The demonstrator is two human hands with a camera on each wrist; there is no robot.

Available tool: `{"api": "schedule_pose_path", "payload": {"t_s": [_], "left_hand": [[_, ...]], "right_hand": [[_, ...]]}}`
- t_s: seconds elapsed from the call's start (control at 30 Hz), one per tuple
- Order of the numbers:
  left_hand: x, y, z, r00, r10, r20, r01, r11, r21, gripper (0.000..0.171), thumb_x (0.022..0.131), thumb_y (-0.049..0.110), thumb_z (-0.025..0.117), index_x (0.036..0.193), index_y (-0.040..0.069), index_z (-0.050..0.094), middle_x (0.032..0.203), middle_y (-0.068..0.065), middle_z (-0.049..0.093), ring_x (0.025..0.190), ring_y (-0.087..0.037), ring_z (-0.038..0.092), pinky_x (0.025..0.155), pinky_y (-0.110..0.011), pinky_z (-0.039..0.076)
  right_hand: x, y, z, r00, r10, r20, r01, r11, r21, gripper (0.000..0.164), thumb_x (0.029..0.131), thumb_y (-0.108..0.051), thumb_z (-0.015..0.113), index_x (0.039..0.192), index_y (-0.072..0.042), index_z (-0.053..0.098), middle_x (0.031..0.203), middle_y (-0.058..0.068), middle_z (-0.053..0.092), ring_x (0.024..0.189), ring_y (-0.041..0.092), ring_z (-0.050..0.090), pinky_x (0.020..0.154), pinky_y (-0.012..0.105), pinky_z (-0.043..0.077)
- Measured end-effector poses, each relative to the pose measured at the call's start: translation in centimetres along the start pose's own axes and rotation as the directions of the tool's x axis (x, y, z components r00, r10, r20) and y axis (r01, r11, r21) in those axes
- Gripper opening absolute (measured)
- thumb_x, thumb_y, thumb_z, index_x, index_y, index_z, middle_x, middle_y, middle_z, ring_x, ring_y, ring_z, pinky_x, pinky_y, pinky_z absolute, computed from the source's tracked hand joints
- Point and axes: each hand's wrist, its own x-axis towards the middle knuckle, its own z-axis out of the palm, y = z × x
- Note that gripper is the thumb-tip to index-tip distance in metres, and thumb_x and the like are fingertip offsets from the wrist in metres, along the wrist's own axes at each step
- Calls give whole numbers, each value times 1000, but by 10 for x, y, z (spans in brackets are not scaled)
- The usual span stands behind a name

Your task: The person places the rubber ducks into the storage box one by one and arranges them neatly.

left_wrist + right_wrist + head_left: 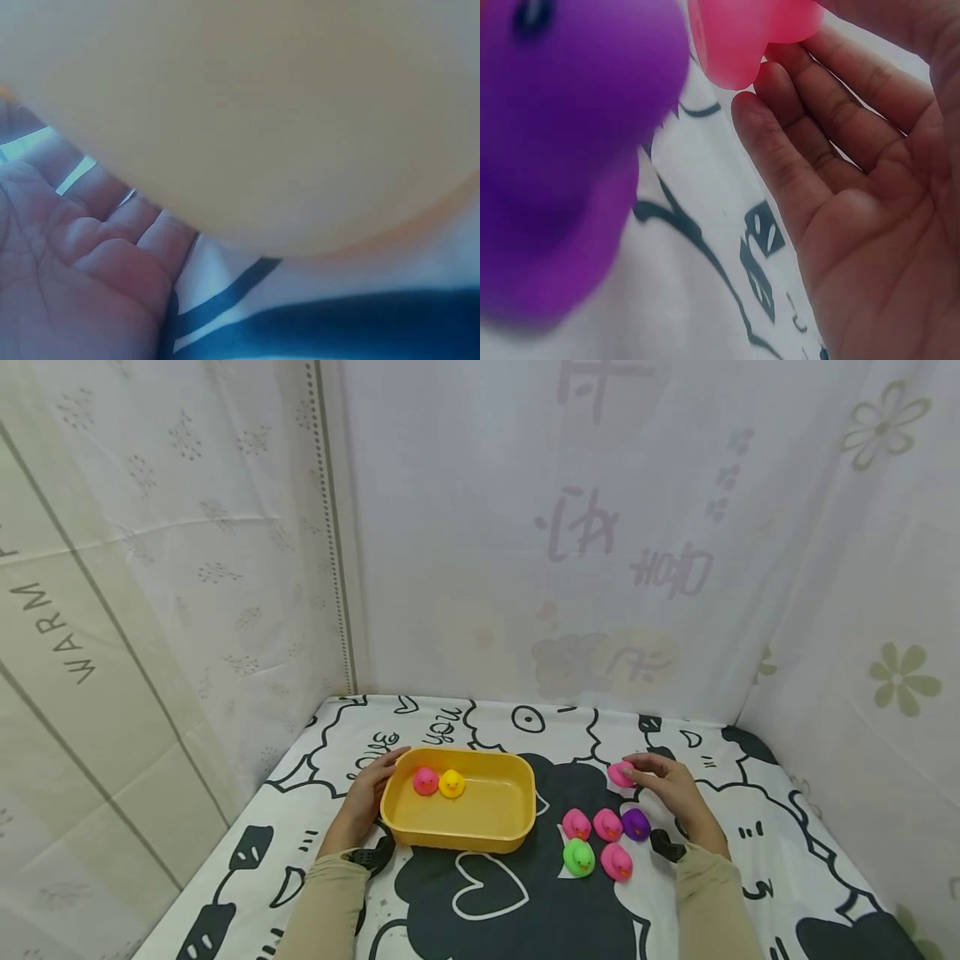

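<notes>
My left hand (pixel 369 791) rests against the left end of a yellow plastic basin (pixel 465 842). In the left wrist view its fingers (pixel 97 191) lie fairly straight along the basin's outer wall. Inside the basin, a pink rubber duck (pixel 425 782) and a yellow rubber duck (pixel 452 784) sit side by side. My right hand (pixel 675 793) pinches another pink rubber duck (pixel 620 774) between thumb and fingertips, right of the basin. Close to that hand is a purple rubber duck (pixel 636 825), large and blurred in the right wrist view.
Between the basin and my right forearm stand three more pink ducks, one of them at the front (pixel 617 862), and a green duck (pixel 579 857). A black-and-white patterned cloth (pixel 525 935) covers the table. Pale printed curtains (pixel 480 568) hang behind and at both sides.
</notes>
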Motion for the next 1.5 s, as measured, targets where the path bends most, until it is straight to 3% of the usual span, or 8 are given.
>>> {"api": "schedule_pose_path", "payload": {"t_s": [0.43,0.7,0.9,1.13,1.27,1.5], "left_hand": [[-3,0,2,1000,7,-2,-7,1000,11,48,100,24,44,147,21,51,153,-3,46,136,-27,46,115,-46,34],[-4,2,2,1000,16,3,-16,1000,11,49,100,24,43,148,19,50,153,-4,45,137,-27,46,116,-45,33],[-4,2,1,1000,17,2,-17,1000,20,48,101,24,42,148,20,50,152,-4,47,136,-27,47,114,-43,36],[-2,1,0,1000,16,7,-16,1000,9,48,101,24,42,148,20,49,153,-4,45,137,-27,46,115,-45,34],[-2,0,0,1000,13,0,-13,1000,17,48,100,25,43,147,21,51,152,-3,46,136,-26,47,114,-44,35],[-3,0,1,1000,10,-7,-10,1000,8,48,100,24,43,146,21,52,152,-2,47,136,-26,47,115,-44,35]], "right_hand": [[16,-23,24,995,-85,47,85,996,7,46,87,-48,75,121,-18,71,119,4,69,119,28,56,102,55,45],[27,-60,50,983,-155,100,153,988,24,41,86,-42,78,117,-18,73,112,3,71,108,25,61,86,37,51],[34,-85,72,971,-197,136,194,980,32,37,87,-38,78,117,-16,73,112,4,71,108,27,63,91,42,54],[43,-102,95,972,-161,174,156,987,43,38,83,-44,80,113,-22,74,110,-1,71,108,25,60,94,47,51],[44,-111,109,965,-169,199,161,985,55,36,84,-41,80,112,-20,74,110,0,70,107,25,61,99,51,49],[47,-120,138,944,-201,262,199,979,36,32,85,-38,79,111,-20,75,108,-2,71,105,20,63,99,48,50]]}}
